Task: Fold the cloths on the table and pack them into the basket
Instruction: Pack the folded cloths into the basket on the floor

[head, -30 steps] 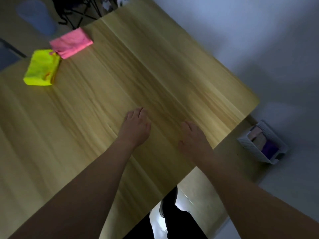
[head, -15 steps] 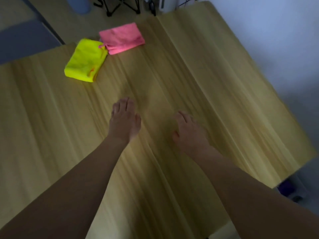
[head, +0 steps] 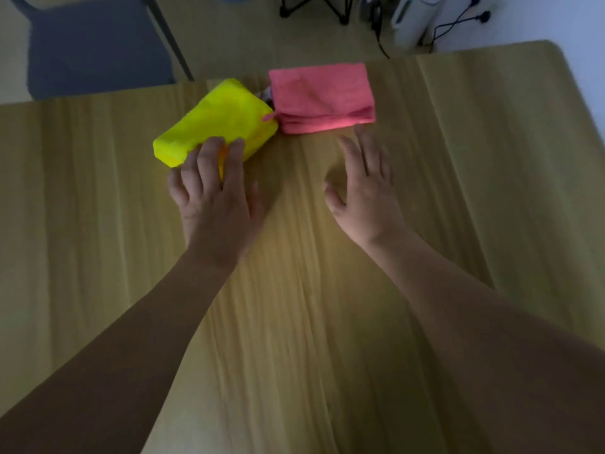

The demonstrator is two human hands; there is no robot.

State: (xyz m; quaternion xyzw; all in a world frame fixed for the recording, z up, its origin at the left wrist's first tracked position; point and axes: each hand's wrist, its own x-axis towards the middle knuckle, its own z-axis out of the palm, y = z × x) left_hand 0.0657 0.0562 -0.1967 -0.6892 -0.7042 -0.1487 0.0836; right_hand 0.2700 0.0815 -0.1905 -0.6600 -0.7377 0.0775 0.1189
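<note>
You looked down on a light wooden table point(head: 327, 322) with long straight grain, dimly lit, its far right corner rounded. Two folded cloths lay near its far edge: a yellow cloth point(head: 216, 126) on the left, set at an angle, and a pink cloth point(head: 320, 96) just beside it on the right, their near corners touching or nearly so. Your left hand point(head: 212, 198) reached forward with fingers spread, the fingertips resting on the yellow cloth's near edge, not gripping it. Your right hand point(head: 366, 194) was released too, fingers straight, just short of the pink cloth and holding nothing. Beyond the table was a pale floor with a grey chair point(head: 95, 44) at upper left, black stand legs point(head: 314, 8), a white appliance point(head: 412, 21) and trailing black cables point(head: 458, 18) by a white wall.
</note>
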